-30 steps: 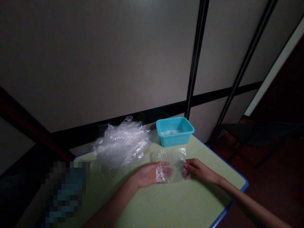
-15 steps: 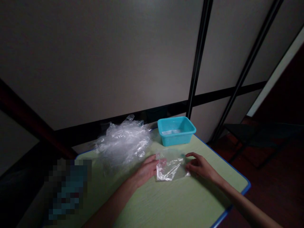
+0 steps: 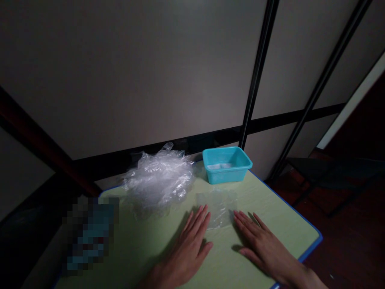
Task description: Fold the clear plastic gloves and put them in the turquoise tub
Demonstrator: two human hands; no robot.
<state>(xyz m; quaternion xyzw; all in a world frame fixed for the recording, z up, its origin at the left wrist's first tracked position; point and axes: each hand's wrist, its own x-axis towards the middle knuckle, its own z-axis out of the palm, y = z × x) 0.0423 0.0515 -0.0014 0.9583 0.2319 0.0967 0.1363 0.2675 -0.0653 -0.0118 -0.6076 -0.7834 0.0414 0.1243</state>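
One clear plastic bag (image 3: 219,204) lies flat on the light green table (image 3: 228,265). At its left edge is my left hand (image 3: 188,249), palm down with the fingers stretched out and holding nothing. My right hand (image 3: 261,243) is spread near the bag's right edge, also palm down and holding nothing. A large loose heap of clear plastic bags (image 3: 161,178) sits at the back left of the table. Behind the flat bag stands a turquoise plastic basin (image 3: 227,174) with something whitish inside.
Sliding panels (image 3: 168,80) rise directly behind the table. A blurred, pixelated patch (image 3: 93,233) covers the table's left side. At the right, a dark chair (image 3: 327,172) stands on the reddish floor.
Both hands have let go of the bag and moved nearer to me, fingers now stretched out. The bag, raised and creased before, now lies flat. The view has shifted slightly.
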